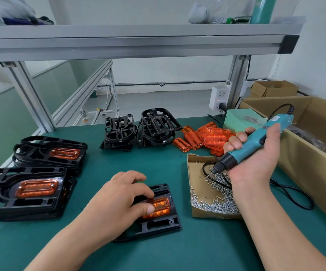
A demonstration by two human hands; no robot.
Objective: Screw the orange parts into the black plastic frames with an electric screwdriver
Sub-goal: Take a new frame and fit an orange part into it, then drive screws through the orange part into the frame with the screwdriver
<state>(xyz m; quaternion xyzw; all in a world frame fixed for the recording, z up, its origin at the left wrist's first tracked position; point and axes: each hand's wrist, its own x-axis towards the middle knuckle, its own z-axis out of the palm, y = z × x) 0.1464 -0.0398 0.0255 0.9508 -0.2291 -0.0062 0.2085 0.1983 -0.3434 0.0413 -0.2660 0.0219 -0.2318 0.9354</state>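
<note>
Being kept around the green surface (177,251) are stacks of finished frames (46,204) at the left, empty black frames (119,132) and loose orange parts (215,136) at the back, and a cardboard tray (195,159) of screws (215,204) at the right. The black frame (158,225) with its orange part (162,208) is being pressed down under the left hand (117,200), thumb and fingertips (151,194) on the part. The electric screwdriver (256,137) is being gripped in the right hand (256,159) over the screws.
</note>
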